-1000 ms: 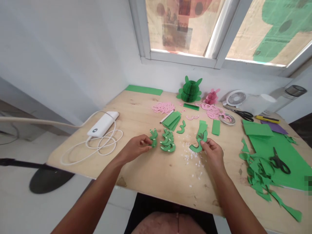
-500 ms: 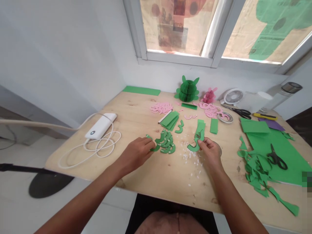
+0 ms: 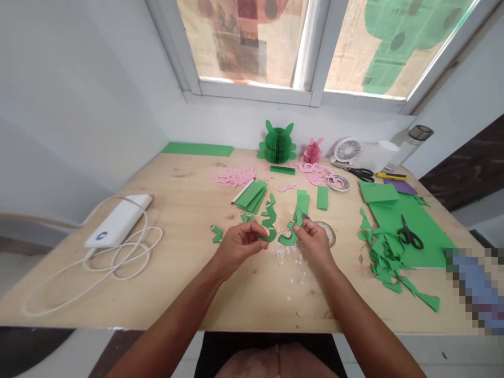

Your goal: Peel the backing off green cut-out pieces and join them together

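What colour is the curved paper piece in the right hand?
The curved paper piece is green, seen in the head view.

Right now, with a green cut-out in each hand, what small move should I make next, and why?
I'd probably bring the left cut-out gently toward the right cut-out to compare their curved edges. The left hand and right hand each pinch one at the fingertips, and the pieces look close together but apart.
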`<state>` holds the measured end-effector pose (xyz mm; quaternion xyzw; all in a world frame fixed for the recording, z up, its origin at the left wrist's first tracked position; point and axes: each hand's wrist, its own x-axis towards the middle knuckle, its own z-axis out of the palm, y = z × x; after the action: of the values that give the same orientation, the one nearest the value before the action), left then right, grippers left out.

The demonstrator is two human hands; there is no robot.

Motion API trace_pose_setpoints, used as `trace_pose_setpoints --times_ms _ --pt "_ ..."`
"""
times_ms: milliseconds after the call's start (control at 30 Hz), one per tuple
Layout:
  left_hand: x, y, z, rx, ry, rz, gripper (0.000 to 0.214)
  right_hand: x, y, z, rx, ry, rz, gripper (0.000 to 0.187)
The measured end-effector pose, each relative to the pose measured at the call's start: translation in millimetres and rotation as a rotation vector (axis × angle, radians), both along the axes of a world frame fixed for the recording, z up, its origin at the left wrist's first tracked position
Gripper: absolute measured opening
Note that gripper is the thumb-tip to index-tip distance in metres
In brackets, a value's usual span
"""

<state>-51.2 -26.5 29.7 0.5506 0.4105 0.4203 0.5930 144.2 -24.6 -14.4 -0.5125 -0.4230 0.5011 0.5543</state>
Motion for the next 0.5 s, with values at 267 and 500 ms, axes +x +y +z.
trace_pose_setpoints --times_ms 267,500 --pt "7.1 -4.3 0.6 -0.045 -0.011 0.023 0.015 -2.3 -1.8 7.5 0.03 -0.029 0.009 0.034" --pt "22.4 -13.3 2.1 0.003 0.103 0.005 0.012 -0.3 -0.3 4.5 0.071 -0.086 0.0 0.024"
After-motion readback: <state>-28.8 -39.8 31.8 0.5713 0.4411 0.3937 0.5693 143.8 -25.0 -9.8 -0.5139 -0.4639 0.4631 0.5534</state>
